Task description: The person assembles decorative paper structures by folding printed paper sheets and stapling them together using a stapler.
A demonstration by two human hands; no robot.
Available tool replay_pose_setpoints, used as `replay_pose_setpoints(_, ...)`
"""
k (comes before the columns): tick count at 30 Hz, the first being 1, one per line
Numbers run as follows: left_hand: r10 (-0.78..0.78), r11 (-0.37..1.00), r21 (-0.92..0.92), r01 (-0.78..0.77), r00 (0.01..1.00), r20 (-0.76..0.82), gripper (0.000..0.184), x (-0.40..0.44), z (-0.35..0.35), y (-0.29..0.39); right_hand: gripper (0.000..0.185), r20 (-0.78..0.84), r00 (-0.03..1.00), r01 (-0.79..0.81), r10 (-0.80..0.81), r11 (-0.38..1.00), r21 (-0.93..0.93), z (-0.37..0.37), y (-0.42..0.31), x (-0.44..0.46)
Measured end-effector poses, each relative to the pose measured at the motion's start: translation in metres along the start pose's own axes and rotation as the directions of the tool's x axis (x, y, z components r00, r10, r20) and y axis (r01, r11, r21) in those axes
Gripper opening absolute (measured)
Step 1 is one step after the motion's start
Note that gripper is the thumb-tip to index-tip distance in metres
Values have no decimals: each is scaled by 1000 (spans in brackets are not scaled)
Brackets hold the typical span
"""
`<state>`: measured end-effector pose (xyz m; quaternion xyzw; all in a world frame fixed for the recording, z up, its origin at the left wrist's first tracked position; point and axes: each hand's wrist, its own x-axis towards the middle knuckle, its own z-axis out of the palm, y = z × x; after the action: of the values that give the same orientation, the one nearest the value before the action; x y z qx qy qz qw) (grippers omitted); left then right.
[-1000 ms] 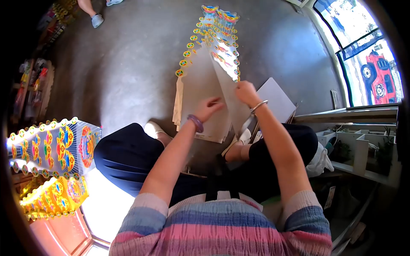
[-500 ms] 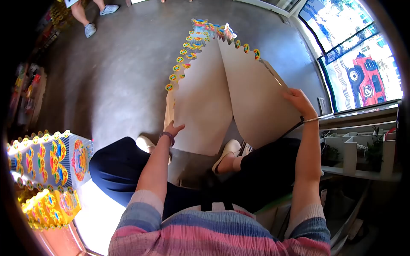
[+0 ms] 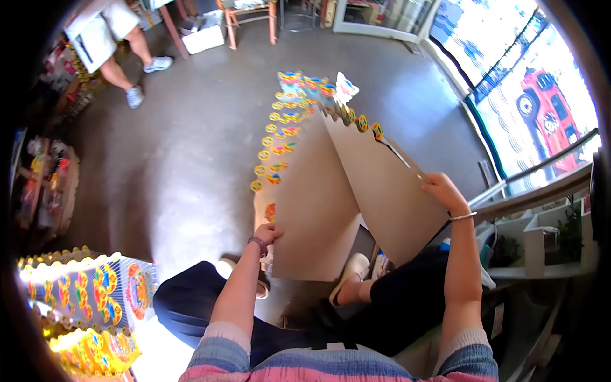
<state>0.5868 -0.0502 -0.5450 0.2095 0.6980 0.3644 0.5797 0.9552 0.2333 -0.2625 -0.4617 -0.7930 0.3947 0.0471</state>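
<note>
A large cardboard piece [image 3: 312, 210] with plain greyish-brown panels spreads out in front of my knees. Colourful round medallions [image 3: 264, 155] and scalloped trim run along its outer edges, and a bright printed cluster [image 3: 305, 86] sits at its far end. My left hand [image 3: 268, 234] is closed on the near left edge, thumb on the plain side. At the right edge of the right panel [image 3: 394, 197], the fingers of my right hand [image 3: 444, 193] pinch the border. The undersides of the panels are mostly hidden.
Decorated silver and gold boxes [image 3: 83, 290] stand at my left. White planters [image 3: 547, 239] line the right side below a window. Another person's legs [image 3: 121, 57] are at the upper left, near a wooden stool [image 3: 250, 16]. My shoes [image 3: 350, 274] flank the cardboard.
My left hand has gone from spread fingers to a closed hold on the left edge. The left panel has tilted and narrowed. My view has lifted, showing more of the room.
</note>
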Motion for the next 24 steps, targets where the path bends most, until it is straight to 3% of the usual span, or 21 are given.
replay_pose_setpoints(3,162,952,272,-141,985,-53,20,-16,-23,77,16,-73,989,117,-129,982,-151,22,-16,12)
replay_pose_setpoints(4,222,950,235,-208,974,-34,19,-5,-36,91,16,-89,982,149,-167,971,-186,29,-20,14)
replay_pose_setpoints(5,278,943,193,-270,960,-15,19,3,-47,103,15,-71,979,184,-191,979,-93,36,-16,21)
replay_pose_setpoints(6,327,892,332,-307,945,-5,19,-19,-47,140,15,-83,976,188,-199,974,-126,38,-20,20)
replay_pose_setpoints(9,495,546,755,-362,867,58,22,-72,-42,236,15,-87,947,293,-310,941,-171,58,-38,26)
replay_pose_setpoints(10,507,480,807,-344,860,65,24,-98,-33,263,15,-72,934,336,-351,927,-167,63,-38,30)
replay_pose_setpoints(12,542,379,872,-308,838,60,22,-110,-28,279,15,-57,917,390,-396,917,-86,80,-36,35)
replay_pose_setpoints(14,548,265,927,-264,832,80,22,-131,-20,290,17,-18,888,445,-459,870,-213,103,-27,44)
replay_pose_setpoints(17,529,232,959,-161,848,15,24,-142,-17,280,20,161,803,579,-574,687,-439,126,-35,37)
replay_pose_setpoints(20,501,258,958,-127,865,-21,23,-131,-15,250,23,208,814,580,-543,730,-362,140,-45,19)
replay_pose_setpoints(24,464,274,958,-89,884,-51,22,-146,1,240,22,242,811,583,-532,706,-402,144,-48,11)
